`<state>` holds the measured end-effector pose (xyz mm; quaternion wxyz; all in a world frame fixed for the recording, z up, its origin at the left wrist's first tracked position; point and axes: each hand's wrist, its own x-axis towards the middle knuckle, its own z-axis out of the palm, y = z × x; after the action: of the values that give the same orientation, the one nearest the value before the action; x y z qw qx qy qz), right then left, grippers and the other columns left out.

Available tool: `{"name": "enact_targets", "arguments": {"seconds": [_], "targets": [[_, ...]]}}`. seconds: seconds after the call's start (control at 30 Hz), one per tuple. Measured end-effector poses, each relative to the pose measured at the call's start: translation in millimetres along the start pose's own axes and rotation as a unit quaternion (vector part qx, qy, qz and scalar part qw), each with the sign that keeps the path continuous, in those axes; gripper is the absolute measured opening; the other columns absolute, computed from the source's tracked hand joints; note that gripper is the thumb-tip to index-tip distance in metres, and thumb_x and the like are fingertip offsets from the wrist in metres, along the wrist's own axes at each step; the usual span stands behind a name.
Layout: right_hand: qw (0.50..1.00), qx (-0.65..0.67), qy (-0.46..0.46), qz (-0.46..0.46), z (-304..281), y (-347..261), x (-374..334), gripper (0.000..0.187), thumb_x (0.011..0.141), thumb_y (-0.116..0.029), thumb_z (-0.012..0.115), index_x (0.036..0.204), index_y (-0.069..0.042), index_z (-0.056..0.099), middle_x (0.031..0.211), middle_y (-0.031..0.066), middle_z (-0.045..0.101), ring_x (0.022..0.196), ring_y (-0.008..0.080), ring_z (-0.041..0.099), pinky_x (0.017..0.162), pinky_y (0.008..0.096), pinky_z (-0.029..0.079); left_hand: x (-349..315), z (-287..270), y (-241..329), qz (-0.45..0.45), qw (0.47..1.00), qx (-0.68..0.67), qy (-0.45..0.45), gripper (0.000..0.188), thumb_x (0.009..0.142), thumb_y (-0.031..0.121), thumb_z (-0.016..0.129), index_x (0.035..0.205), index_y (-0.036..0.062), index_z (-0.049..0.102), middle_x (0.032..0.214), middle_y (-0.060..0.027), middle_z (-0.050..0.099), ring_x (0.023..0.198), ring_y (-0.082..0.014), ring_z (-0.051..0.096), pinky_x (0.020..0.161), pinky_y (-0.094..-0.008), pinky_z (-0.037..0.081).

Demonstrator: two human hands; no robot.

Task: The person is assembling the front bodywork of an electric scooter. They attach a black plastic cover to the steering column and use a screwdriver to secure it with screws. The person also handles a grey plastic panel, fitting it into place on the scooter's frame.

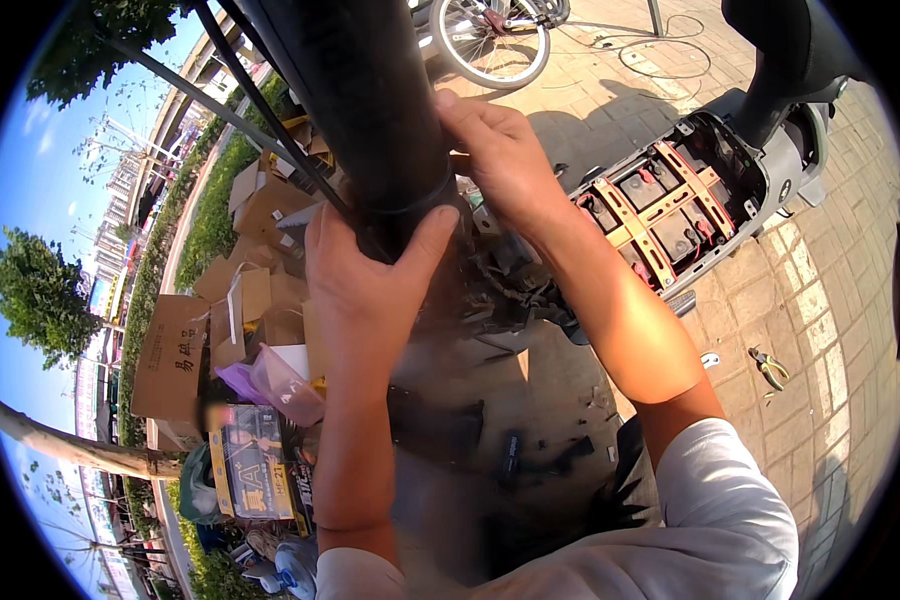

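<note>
A thick black cylindrical part with raised lettering slants down from the top of the view. A thin ring runs around its lower end. My left hand wraps that lower end from the left, its thumb laid across the front and its fingers hidden behind. Higher up, my right hand holds the right side of the same part, fingers and thumb pressed against it. Beneath my hands are dark, blurred parts I cannot make out.
At right lies an opened scooter body with batteries under an orange frame, its black seat raised. Pliers rest on the paving. Cardboard boxes and a printed yellow-black box stand at left. A bicycle wheel is behind.
</note>
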<state>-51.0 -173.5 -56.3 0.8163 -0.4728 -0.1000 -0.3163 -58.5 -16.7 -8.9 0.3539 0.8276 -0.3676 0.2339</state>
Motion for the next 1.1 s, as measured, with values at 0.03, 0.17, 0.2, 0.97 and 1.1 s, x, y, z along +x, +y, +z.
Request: {"name": "enact_targets", "arguments": {"seconds": [0.03, 0.17, 0.2, 0.97, 1.1], "targets": [[0.998, -0.042, 0.029, 0.040, -5, 3, -11, 0.038, 0.103, -0.031, 0.053, 0.107, 0.003, 0.070, 0.088, 0.0040, 0.070, 0.079, 0.0107, 0.063, 0.076, 0.0260, 0.051, 3, -2, 1, -0.034, 0.999, -0.016, -0.030, 0.051, 0.074, 0.030, 0.086, 0.109, -0.0008, 0.064, 0.100, -0.0132, 0.066, 0.094, -0.0296, 0.064, 0.084, -0.0413, 0.050], [0.998, 0.047, -0.002, 0.034, -12, 22, -31, 0.029, 0.100, -0.018, 0.054, 0.116, 0.004, 0.066, 0.102, 0.0092, 0.066, 0.098, 0.0157, 0.061, 0.089, 0.0306, 0.048, 14, -2, 0, -0.099, 0.985, -0.108, -0.094, 0.060, 0.076, 0.022, 0.085, 0.125, -0.0012, 0.058, 0.117, -0.0120, 0.066, 0.105, -0.0202, 0.063, 0.091, -0.0329, 0.049], [0.999, 0.037, -0.002, -0.035, -11, 27, -31, 0.029, 0.100, -0.018, 0.054, 0.115, 0.004, 0.066, 0.102, 0.0097, 0.063, 0.098, 0.0174, 0.060, 0.088, 0.0308, 0.047, 14, 0, 0, -0.109, 0.981, -0.129, -0.090, 0.061, 0.075, 0.020, 0.085, 0.126, -0.0017, 0.058, 0.118, -0.0121, 0.065, 0.105, -0.0206, 0.063, 0.092, -0.0333, 0.048], [0.985, 0.150, 0.024, -0.080, -30, 32, -19, 0.027, 0.098, -0.009, 0.052, 0.117, 0.007, 0.063, 0.109, 0.0155, 0.061, 0.097, 0.0242, 0.060, 0.086, 0.0339, 0.047, 16, 1, -15, -0.132, 0.974, -0.154, -0.104, 0.104, 0.065, 0.046, 0.090, 0.142, -0.0027, 0.040, 0.137, -0.0229, 0.052, 0.130, -0.0322, 0.050, 0.109, -0.0448, 0.042], [0.937, 0.293, 0.146, -0.118, -71, 36, 48, 0.047, 0.106, -0.035, 0.035, 0.118, 0.003, 0.061, 0.120, 0.0100, 0.062, 0.113, 0.0203, 0.056, 0.098, 0.0335, 0.040, 18, -1, -22, -0.094, 0.984, -0.105, -0.106, 0.107, 0.062, 0.054, 0.088, 0.140, -0.0032, 0.042, 0.131, -0.0225, 0.057, 0.130, -0.0319, 0.049, 0.107, -0.0445, 0.043]]}}
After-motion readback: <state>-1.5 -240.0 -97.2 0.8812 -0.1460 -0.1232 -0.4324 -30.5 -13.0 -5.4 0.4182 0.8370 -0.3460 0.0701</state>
